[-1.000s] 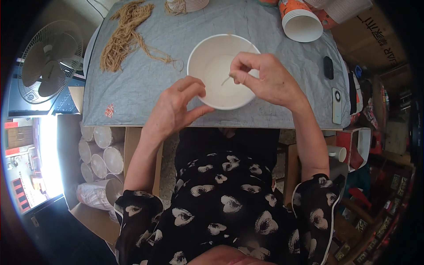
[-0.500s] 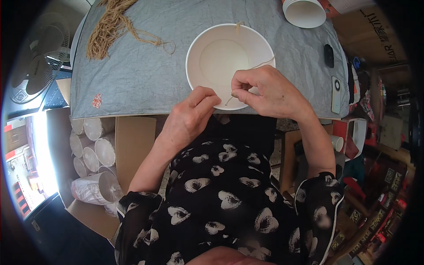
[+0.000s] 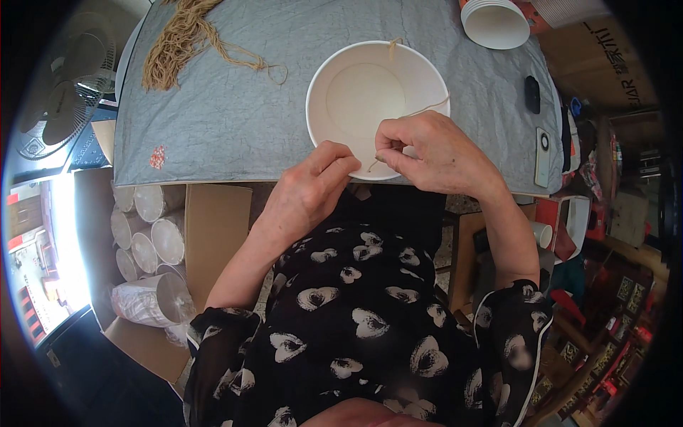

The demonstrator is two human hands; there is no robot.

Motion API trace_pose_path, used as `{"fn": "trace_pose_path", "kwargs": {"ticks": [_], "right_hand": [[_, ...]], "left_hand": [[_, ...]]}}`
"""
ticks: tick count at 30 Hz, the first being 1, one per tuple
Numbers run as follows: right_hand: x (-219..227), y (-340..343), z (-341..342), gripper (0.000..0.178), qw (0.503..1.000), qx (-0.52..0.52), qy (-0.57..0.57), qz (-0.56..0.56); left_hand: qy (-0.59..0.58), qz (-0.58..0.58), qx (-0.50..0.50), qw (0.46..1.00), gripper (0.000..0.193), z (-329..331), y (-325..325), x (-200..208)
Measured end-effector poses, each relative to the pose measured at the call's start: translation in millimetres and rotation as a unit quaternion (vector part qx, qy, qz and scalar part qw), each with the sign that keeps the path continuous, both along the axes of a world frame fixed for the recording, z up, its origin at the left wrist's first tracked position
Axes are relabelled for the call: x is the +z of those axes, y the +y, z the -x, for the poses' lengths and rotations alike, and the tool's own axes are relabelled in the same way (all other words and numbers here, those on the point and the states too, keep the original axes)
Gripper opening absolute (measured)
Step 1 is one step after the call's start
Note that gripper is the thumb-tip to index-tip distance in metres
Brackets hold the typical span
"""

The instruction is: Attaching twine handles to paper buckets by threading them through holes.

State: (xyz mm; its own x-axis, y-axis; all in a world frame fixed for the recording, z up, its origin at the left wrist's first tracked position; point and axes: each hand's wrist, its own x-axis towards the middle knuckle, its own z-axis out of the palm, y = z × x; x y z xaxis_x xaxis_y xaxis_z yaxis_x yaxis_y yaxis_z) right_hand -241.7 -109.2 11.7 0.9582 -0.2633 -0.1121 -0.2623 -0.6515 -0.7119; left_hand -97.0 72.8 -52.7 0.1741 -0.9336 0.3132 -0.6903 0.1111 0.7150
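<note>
A white paper bucket stands at the table's front edge, its open mouth toward me. My left hand is closed on its near rim, the fingertips pressed together and the thumb hidden. My right hand reaches over the near right rim. Its thumb and forefinger pinch a thin tan cord, which runs from the bucket's right rim to the fingers. A short piece of the cord slants from this pinch to the near inner wall. Another bit of tan cord is looped at the far rim.
A bundle of tan cords lies at the table's far left. Nested white buckets lie at the far right. A black object and a phone are on the right side. Lower left, a cardboard box holds several wrapped bucket stacks.
The bucket has shifted slightly to the right, and my left hand with it. My right hand keeps its pinch on the cord and has hardly moved.
</note>
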Motion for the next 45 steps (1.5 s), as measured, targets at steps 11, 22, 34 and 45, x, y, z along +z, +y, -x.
{"fn": "trace_pose_path", "kwargs": {"ticks": [11, 22, 34, 45], "right_hand": [[3, -4, -1, 0.010, 1.000, -0.001, 0.011, 0.002], [8, -1, -4, 0.013, 1.000, 0.003, 0.028, 0.005], [5, 0, -7, 0.011, 0.995, 0.048, 0.064, 0.054], [-2, 12, 4, 0.021, 0.936, -0.099, -0.282, 0.186]], "left_hand": [[0.013, 0.002, -0.004, 1.000, 0.029, -2, 0, 1], [0.010, 0.001, -0.006, 1.000, 0.030, -2, 0, 2], [0.024, -0.008, -0.005, 1.000, 0.034, -2, -2, 9], [-0.064, -0.046, 0.017, 0.997, 0.023, -13, -23, 26]]}}
